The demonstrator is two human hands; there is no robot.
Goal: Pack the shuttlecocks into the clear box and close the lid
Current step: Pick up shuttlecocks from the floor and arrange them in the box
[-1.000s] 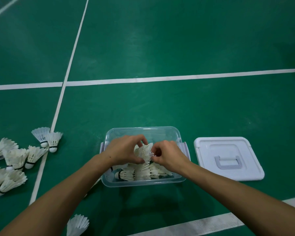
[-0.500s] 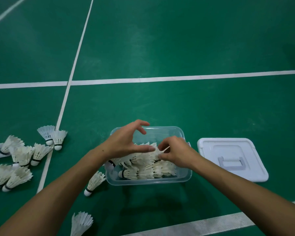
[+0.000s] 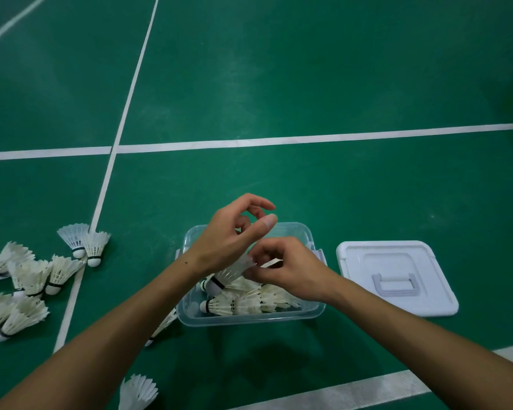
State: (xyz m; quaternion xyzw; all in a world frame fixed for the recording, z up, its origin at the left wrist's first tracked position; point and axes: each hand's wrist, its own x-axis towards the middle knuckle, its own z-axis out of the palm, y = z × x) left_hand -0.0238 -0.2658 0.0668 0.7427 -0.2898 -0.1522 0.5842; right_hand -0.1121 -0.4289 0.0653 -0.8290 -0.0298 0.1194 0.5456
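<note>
The left hand (image 3: 228, 241) has lifted higher above the clear box (image 3: 305, 313) than half a second ago, its fingers loosely curled and holding nothing. The right hand (image 3: 290, 270) still pinches the feathers of one shuttlecock (image 3: 225, 276), now tilted with its cork toward the left over the pile in the box. The lid (image 3: 397, 276) lies on the floor just right of the box. Loose shuttlecocks (image 3: 33, 276) remain scattered at left.

White feathered shuttlecocks (image 3: 243, 301) with black bands above white cork tips fill a clear box (image 3: 249, 318). The lid (image 3: 397, 276) is white. The floor (image 3: 308, 69) is green with white lines.
</note>
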